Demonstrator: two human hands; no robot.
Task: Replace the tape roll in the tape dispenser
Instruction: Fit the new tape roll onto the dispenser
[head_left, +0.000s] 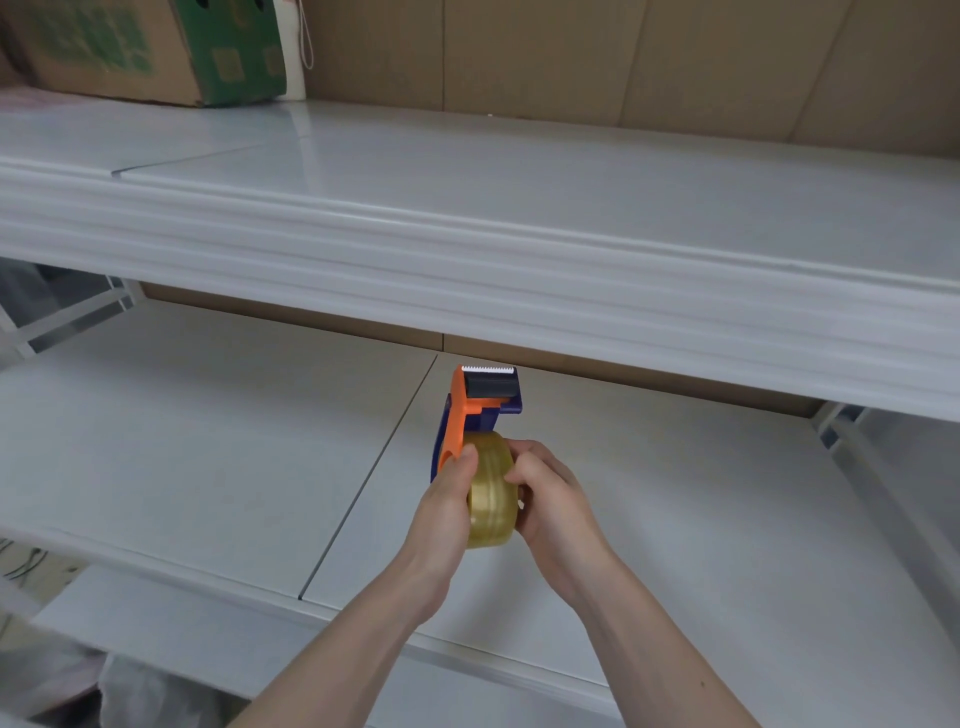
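An orange and blue tape dispenser (470, 410) is held upright above the lower white shelf (208, 457), its serrated blade and black roller at the top. A yellowish clear tape roll (491, 491) sits at its lower end, between my two hands. My left hand (444, 512) grips the dispenser's handle side, thumb on the orange plate. My right hand (550, 493) has its fingers closed on the right face of the tape roll. Whether the roll is seated on the hub is hidden by my hands.
A thick white upper shelf (519, 249) overhangs the lower one just behind the dispenser. A cardboard box with green print (156, 47) stands at the upper shelf's far left. Brown cardboard panels (623, 57) line the back. Shelf brackets (841, 421) sit at the right.
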